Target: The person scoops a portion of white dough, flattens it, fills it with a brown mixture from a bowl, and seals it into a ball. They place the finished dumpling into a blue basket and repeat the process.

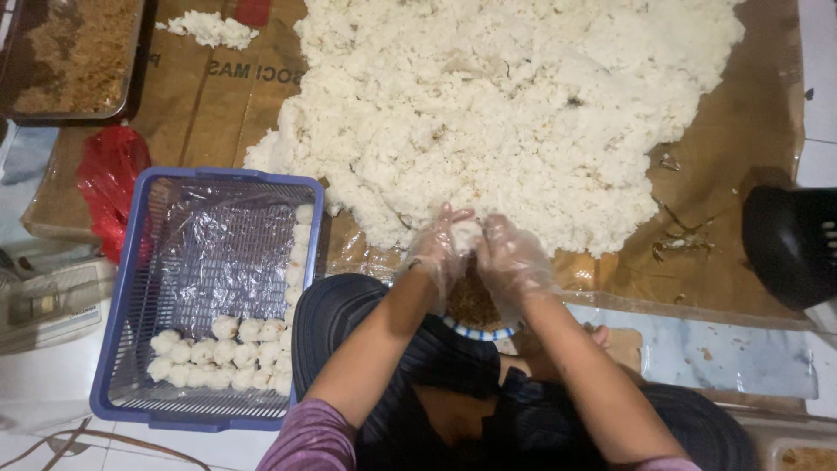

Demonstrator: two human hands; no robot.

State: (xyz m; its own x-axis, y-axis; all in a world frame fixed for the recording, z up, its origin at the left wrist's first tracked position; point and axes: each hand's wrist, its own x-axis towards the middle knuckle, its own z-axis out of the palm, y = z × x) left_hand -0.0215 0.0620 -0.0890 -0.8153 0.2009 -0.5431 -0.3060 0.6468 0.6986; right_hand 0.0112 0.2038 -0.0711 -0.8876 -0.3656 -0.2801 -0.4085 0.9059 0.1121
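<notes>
Both my hands wear thin clear plastic gloves. My left hand [436, 249] and my right hand [514, 262] press together around a small lump of white rice [468, 234] at the near edge of a big heap of cooked white rice [506, 105]. Just below my hands sits a bowl [478, 330] with a blue-and-white rim, holding brown shredded filling [473, 301]. To my left a blue plastic basket [118, 349], lined with clear film, holds several white rice balls [227, 353] along its near and right sides.
The heap lies on brown paper and cardboard [209, 96] spread on the floor. A tray of brown crumbs [74, 52] is at top left, a red plastic bag [109, 179] beside the basket, and a black round object [789, 244] at the right edge.
</notes>
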